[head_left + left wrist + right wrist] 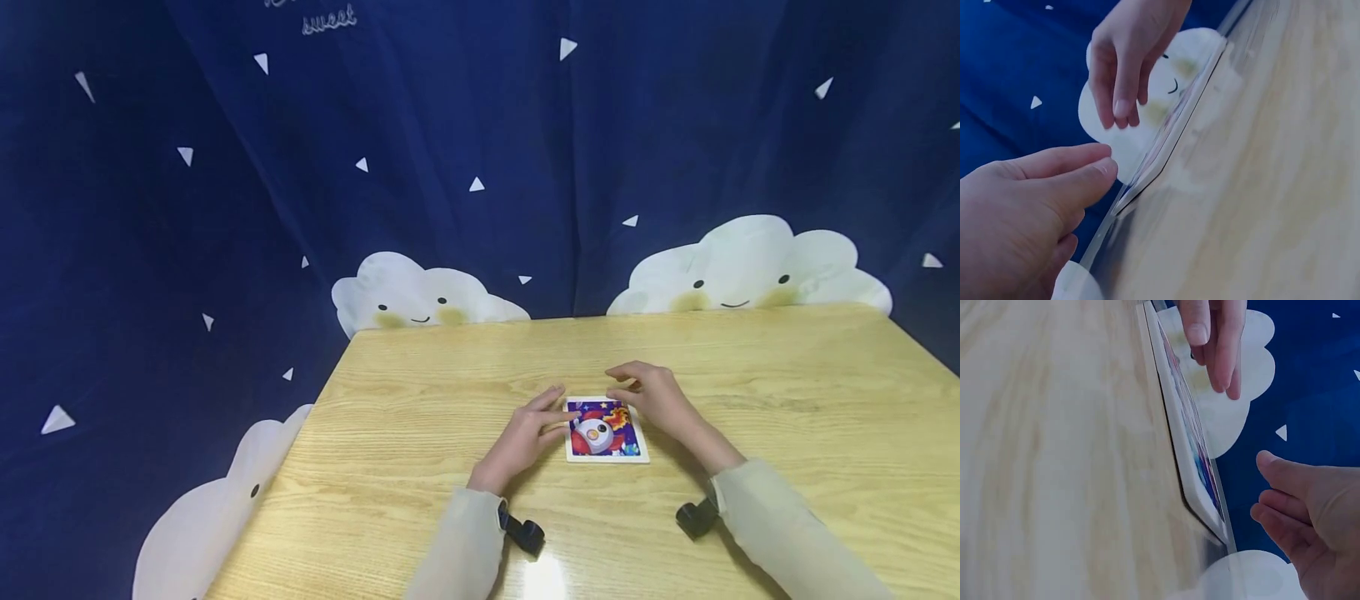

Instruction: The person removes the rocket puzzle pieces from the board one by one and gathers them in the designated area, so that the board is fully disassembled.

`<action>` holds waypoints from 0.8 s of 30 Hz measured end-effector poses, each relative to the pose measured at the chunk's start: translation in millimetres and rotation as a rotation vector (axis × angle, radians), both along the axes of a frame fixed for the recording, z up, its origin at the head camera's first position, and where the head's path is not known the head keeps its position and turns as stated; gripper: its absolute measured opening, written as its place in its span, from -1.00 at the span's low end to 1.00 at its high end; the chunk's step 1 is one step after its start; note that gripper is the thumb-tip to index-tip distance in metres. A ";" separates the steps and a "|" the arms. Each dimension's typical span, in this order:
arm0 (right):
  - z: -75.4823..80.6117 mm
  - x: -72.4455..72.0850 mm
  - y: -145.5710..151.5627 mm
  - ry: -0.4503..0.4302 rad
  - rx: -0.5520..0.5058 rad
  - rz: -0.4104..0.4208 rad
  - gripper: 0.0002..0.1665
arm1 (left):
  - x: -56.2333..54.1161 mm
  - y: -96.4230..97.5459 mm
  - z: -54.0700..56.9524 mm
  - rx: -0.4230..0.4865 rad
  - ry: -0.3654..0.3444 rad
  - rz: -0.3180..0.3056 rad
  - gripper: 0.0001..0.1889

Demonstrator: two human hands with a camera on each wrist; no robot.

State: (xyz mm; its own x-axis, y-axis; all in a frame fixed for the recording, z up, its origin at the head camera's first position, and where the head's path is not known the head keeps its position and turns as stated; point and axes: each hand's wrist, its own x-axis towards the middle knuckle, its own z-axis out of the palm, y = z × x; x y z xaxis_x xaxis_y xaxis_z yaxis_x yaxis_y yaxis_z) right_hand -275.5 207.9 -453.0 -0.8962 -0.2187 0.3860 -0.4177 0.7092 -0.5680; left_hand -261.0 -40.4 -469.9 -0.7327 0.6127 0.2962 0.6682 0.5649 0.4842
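A square picture board [596,435] with a white frame lies flat on the wooden table, showing a red-and-white rocket with a face on a purple starry ground. My left hand [522,439] hovers at the board's left edge, with fingers extended over it. In the left wrist view, that hand's thumb and forefinger [1088,178] lie close together with nothing visible between them. My right hand [660,400] is at the board's upper right corner, its fingers loosely bent. The right wrist view shows those fingers [1285,519] apart from the board and holding nothing.
The pale wooden table [420,392] stretches out around the board. Behind it and to its left hangs a dark blue curtain [450,125] with white triangles and smiling clouds. Each wrist carries a small black camera [528,536] on a strap.
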 end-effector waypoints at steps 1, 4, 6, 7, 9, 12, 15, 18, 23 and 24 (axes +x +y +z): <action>-0.2 -0.5 -1.2 -0.016 0.002 0.009 -0.64 | 0.8 0.5 -1.2 -0.005 -0.001 -0.007 -0.66; -1.5 -2.4 -5.0 -0.062 0.007 0.029 -0.68 | 2.8 1.7 -4.8 -0.020 -0.004 -0.014 -0.67; -3.1 -4.3 -7.5 -0.084 0.005 0.044 -0.71 | 3.5 2.1 -7.3 -0.029 -0.001 -0.012 -0.67; -3.7 -5.1 -8.9 -0.094 0.005 0.050 -0.73 | 3.8 2.1 -8.5 -0.033 0.000 -0.008 -0.67; -5.0 -6.5 -11.4 -0.104 0.007 0.064 -0.75 | 4.4 2.4 -9.6 -0.035 -0.012 0.004 -0.67; -8.1 -8.2 -16.1 -0.120 0.011 0.084 -0.78 | 5.4 1.8 -11.9 -0.053 -0.017 0.016 -0.68; -10.3 -9.4 -19.7 -0.141 0.018 0.099 -0.79 | 5.3 1.6 -12.6 -0.075 -0.037 0.016 -0.68; -11.9 -11.6 -22.2 -0.160 0.021 0.120 -0.81 | 4.4 1.3 -12.1 -0.085 -0.049 0.001 -0.69; -13.4 -15.5 -24.0 -0.180 0.016 0.158 -0.83 | 2.7 0.7 -9.8 -0.093 -0.047 -0.026 -0.68; -13.6 -16.3 -24.5 -0.188 0.013 0.159 -0.83 | 2.3 0.5 -9.4 -0.094 -0.051 -0.027 -0.68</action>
